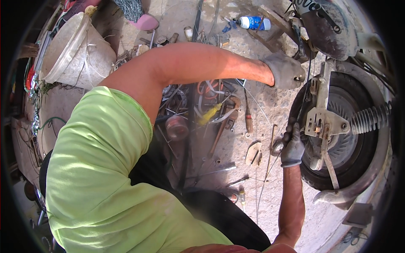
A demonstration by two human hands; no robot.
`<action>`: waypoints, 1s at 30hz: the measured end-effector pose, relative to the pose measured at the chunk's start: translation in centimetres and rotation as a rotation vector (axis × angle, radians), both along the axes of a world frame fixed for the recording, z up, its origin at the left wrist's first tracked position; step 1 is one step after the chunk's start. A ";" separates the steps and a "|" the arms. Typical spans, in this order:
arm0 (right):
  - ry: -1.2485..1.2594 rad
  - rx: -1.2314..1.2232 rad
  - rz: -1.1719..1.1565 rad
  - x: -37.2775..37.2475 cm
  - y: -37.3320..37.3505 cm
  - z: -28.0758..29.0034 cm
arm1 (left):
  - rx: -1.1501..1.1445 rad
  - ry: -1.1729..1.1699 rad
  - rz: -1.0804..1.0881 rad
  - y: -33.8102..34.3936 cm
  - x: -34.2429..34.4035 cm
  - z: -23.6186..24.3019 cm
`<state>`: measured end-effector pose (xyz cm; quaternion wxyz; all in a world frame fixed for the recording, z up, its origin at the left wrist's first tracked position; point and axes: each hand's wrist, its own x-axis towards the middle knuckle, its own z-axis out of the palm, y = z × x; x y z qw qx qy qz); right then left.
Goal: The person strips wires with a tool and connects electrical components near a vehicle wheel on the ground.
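My left hand (287, 71), in a grey work glove, reaches across to the edge of a motorbike's rear wheel assembly. It looks curled closed; what its fingers hold, if anything, is hidden. Below it, my right hand (293, 147), gloved with dark fingertips, is closed around a black cable (309, 78) running down beside the wheel. The black tyre (371, 156) surrounds a grey finned hub (344, 145). In front of the hub is a metal bracket (319, 122), next to a coil spring (371, 119). A thin grey wire (262, 196) trails near my right wrist.
Tools lie scattered on the concrete, among them a yellow-handled tool (209, 114), a hammer (220, 130) and a brush (248, 122). A white bucket (69, 52) leans at the upper left. A blue-and-white bottle (254, 23) lies at the far side, near a wooden piece (276, 21).
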<state>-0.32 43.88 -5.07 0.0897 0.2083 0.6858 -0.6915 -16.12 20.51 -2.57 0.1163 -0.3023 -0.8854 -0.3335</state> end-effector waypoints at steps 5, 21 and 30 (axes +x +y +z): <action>0.030 -0.019 -0.025 -0.1 0.1 -0.1 | -0.139 -0.139 -0.004 0.9 1.1 1.7; 0.045 -0.007 -0.027 0.0 -0.3 0.1 | -0.054 0.292 -0.091 1.1 0.6 0.3; 0.027 -0.037 -0.005 0.0 0.0 0.1 | -0.071 0.225 -0.078 0.4 0.7 0.0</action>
